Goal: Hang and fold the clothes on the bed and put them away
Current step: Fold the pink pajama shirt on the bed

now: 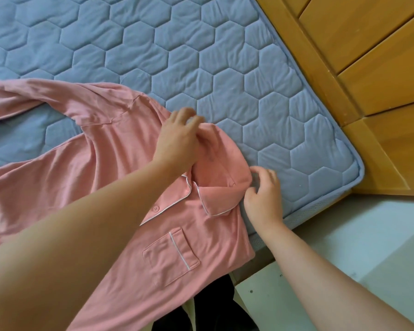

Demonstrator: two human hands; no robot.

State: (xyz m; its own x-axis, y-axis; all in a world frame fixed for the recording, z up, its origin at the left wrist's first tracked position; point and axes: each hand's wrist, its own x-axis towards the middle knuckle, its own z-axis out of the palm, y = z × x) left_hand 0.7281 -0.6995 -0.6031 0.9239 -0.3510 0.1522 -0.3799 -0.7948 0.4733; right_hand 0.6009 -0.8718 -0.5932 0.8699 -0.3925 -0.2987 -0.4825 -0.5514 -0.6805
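Observation:
A pink pyjama shirt (120, 211) with white piping, a chest pocket and a button lies front-up on the blue quilted mattress (177, 56). One sleeve stretches away to the far left. My left hand (179, 137) pinches the fabric at the far shoulder beside the collar. My right hand (264, 194) pinches the near shoulder edge by the collar flap, at the mattress's near edge. The shirt's lower part hangs over the bed edge toward me.
A wooden bed frame and headboard (368, 68) run along the right side. Pale floor (368, 247) lies beyond the mattress corner at lower right. Dark clothing of mine (208, 306) shows at the bottom.

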